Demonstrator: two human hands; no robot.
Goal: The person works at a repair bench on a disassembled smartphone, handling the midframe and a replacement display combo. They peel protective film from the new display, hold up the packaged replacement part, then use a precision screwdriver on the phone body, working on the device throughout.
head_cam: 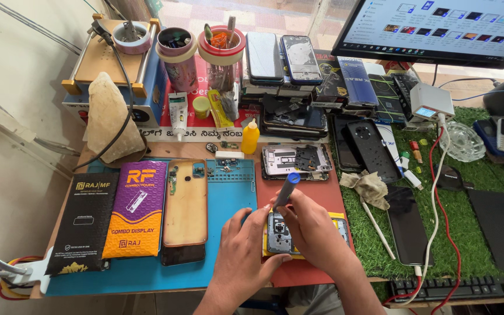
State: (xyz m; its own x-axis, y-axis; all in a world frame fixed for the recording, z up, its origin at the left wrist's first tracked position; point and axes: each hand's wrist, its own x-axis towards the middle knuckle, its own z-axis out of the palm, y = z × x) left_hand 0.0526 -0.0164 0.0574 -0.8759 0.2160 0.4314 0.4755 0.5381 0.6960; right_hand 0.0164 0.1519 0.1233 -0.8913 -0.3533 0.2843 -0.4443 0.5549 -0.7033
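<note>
The right hand (310,224) is hiding the screwdriver (285,191) tip and much of the opened phone (279,233). The top edge is cutting off the monitor (438,26); the bottom edge is clipping the keyboard (462,287).

Right hand (310,224) grips a blue-capped screwdriver (286,191), tip down on an opened phone (281,234) lying on the red mat (316,186) near the counter's front edge. Left hand (246,248) steadies the phone's left side. A gold back cover (186,204) rests just left, on the blue mat (228,198).
</note>
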